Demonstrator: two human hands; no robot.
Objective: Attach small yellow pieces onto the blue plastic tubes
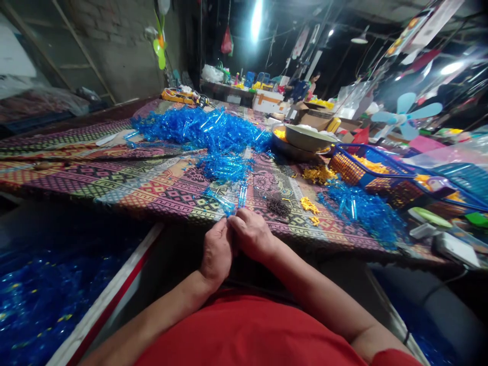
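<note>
left hand (218, 250) and right hand (251, 233) partly hide, perhaps, blue plastic (230, 210).

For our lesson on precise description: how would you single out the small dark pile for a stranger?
On the big patterned cloth, find the near edge, where left hand and right hand meet. Just beyond the latter, slightly rightward, lies the small dark pile. Its blackish-brown colour sets it apart from the yellow pieces on its right and the clear blue pieces on its left.

Brick wall (109, 38) at left, 1 long glowing light (256, 21) above, shaded lamp (360, 38), cloth-covered table (64, 179)
</note>
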